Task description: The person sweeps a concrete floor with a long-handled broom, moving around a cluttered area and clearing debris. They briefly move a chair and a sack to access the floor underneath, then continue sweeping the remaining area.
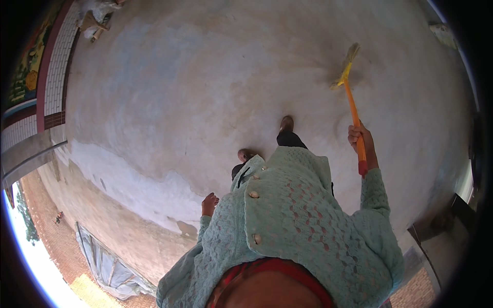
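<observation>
My right hand (361, 137) is wrapped round the orange handle of a broom (352, 104), which reaches forward and slightly left from my grip. The red butt of the handle sticks out behind the hand, close to my wrist. At the far end, the yellow head with its pale bristles is spread against the grey concrete floor (195, 92). My left hand (209, 204) hangs beside my body with its fingers curled in, and nothing shows in it. Green knitted sleeves cover both arms.
My brown shoes stand on the floor, the right one (287, 123) ahead of the left (246, 154). A tiled wall base (56, 77) runs along the left. A bundle (92, 24) lies at the far left corner. Grey sheeting (110, 267) lies at the lower left.
</observation>
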Action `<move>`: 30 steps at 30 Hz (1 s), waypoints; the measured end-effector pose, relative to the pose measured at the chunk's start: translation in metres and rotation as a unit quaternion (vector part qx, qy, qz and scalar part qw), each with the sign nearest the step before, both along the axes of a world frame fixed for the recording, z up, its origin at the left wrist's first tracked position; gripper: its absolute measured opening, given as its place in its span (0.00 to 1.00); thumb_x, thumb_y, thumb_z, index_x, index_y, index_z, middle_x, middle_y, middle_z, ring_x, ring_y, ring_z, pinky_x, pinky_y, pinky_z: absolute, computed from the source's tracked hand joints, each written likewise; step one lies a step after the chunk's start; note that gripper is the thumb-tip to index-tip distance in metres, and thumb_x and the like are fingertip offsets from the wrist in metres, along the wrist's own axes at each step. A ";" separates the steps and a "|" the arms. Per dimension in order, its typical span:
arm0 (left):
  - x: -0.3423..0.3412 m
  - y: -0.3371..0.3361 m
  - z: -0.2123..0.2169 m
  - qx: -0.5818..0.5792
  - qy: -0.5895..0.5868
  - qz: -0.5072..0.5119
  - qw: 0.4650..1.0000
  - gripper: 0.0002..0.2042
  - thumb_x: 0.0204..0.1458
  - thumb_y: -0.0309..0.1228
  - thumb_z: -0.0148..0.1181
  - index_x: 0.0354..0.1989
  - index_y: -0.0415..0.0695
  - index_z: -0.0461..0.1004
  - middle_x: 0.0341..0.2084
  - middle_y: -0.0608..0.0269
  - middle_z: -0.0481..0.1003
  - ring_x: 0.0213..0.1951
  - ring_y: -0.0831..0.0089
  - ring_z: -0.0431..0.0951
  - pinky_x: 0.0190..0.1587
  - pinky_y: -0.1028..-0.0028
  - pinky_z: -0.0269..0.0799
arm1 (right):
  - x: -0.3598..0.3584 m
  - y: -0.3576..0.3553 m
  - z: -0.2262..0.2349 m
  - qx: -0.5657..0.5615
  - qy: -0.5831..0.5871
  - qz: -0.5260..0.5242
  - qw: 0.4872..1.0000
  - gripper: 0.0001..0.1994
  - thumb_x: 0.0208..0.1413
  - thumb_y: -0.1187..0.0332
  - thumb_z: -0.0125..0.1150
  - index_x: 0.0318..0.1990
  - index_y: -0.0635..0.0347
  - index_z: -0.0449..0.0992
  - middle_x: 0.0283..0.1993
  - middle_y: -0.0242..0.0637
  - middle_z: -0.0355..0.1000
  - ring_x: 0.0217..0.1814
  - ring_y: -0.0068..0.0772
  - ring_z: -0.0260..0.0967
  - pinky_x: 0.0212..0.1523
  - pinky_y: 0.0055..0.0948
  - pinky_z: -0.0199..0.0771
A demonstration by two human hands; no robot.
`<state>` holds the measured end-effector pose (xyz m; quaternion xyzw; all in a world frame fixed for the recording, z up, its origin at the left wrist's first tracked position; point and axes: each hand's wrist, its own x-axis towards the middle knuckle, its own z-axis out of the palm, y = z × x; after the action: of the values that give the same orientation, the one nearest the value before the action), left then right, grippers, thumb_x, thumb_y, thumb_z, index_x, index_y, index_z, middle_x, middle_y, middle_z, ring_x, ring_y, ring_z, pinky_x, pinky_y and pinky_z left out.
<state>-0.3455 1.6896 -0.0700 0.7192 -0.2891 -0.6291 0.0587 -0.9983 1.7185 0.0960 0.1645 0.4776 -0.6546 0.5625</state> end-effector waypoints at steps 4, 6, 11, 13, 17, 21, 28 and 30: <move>-0.052 -0.032 0.057 0.076 -0.069 0.031 0.994 0.20 0.46 0.33 0.48 0.48 0.39 0.63 0.31 0.59 0.72 0.29 0.72 0.74 0.28 0.74 0.68 | 0.048 -0.013 -0.001 -0.150 -0.139 -0.005 0.979 0.21 0.44 0.81 0.40 0.50 0.62 0.57 0.29 0.35 0.57 0.17 0.14 0.54 0.16 0.14 0.65; -0.054 -0.032 0.064 0.055 -0.059 0.007 0.997 0.21 0.45 0.33 0.47 0.50 0.43 0.62 0.30 0.59 0.72 0.30 0.71 0.74 0.29 0.71 0.66 | 0.065 -0.035 -0.004 -0.216 -0.215 -0.002 0.952 0.20 0.44 0.82 0.40 0.49 0.65 0.57 0.30 0.36 0.56 0.17 0.15 0.55 0.16 0.15 0.65; -0.050 -0.034 0.083 -0.043 -0.012 -0.076 0.996 0.21 0.46 0.33 0.47 0.51 0.44 0.61 0.31 0.58 0.72 0.30 0.70 0.74 0.31 0.70 0.67 | 0.094 -0.116 -0.079 -0.265 -0.312 0.076 0.909 0.06 0.45 0.80 0.41 0.33 0.68 0.60 0.21 0.31 0.58 0.15 0.13 0.58 0.15 0.12 0.63; -0.051 -0.035 0.083 -0.011 -0.015 -0.036 0.999 0.22 0.46 0.33 0.47 0.52 0.43 0.60 0.32 0.58 0.72 0.31 0.69 0.74 0.31 0.70 0.67 | 0.106 -0.152 -0.119 -0.248 -0.342 0.101 0.901 0.04 0.43 0.79 0.43 0.29 0.66 0.59 0.21 0.30 0.58 0.14 0.13 0.55 0.14 0.12 0.59; -0.053 -0.028 0.091 -0.040 -0.015 -0.050 0.998 0.22 0.46 0.34 0.47 0.52 0.43 0.60 0.32 0.57 0.72 0.32 0.69 0.74 0.31 0.70 0.67 | 0.103 -0.186 -0.140 -0.161 -0.340 0.071 0.924 0.05 0.41 0.79 0.44 0.28 0.68 0.58 0.18 0.29 0.57 0.12 0.15 0.54 0.13 0.11 0.58; -0.074 -0.042 0.098 -0.035 -0.013 -0.058 0.998 0.21 0.46 0.34 0.47 0.51 0.42 0.60 0.32 0.57 0.73 0.32 0.71 0.74 0.30 0.72 0.68 | 0.039 -0.151 -0.139 -0.145 -0.378 -0.028 0.914 0.07 0.40 0.78 0.43 0.29 0.71 0.56 0.17 0.30 0.56 0.12 0.16 0.53 0.12 0.10 0.57; -0.110 -0.087 0.079 -0.019 -0.057 -0.103 0.993 0.20 0.46 0.32 0.48 0.50 0.43 0.62 0.31 0.59 0.72 0.29 0.72 0.74 0.28 0.73 0.67 | -0.081 -0.012 -0.125 -0.158 -0.266 -0.151 0.939 0.08 0.42 0.78 0.41 0.31 0.74 0.56 0.19 0.34 0.58 0.14 0.19 0.57 0.14 0.14 0.62; -0.101 -0.104 0.065 -0.065 -0.023 -0.186 0.980 0.20 0.45 0.32 0.48 0.50 0.43 0.62 0.30 0.60 0.72 0.28 0.72 0.73 0.28 0.73 0.67 | -0.106 0.004 -0.106 -0.132 -0.260 -0.176 0.940 0.06 0.43 0.78 0.40 0.30 0.71 0.56 0.19 0.34 0.57 0.15 0.19 0.57 0.15 0.16 0.64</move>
<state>-0.4469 1.5859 -0.0053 0.6619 -0.4593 -0.5921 -0.0191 -1.1041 1.7230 -0.0099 0.3345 0.1877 -0.7347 0.5595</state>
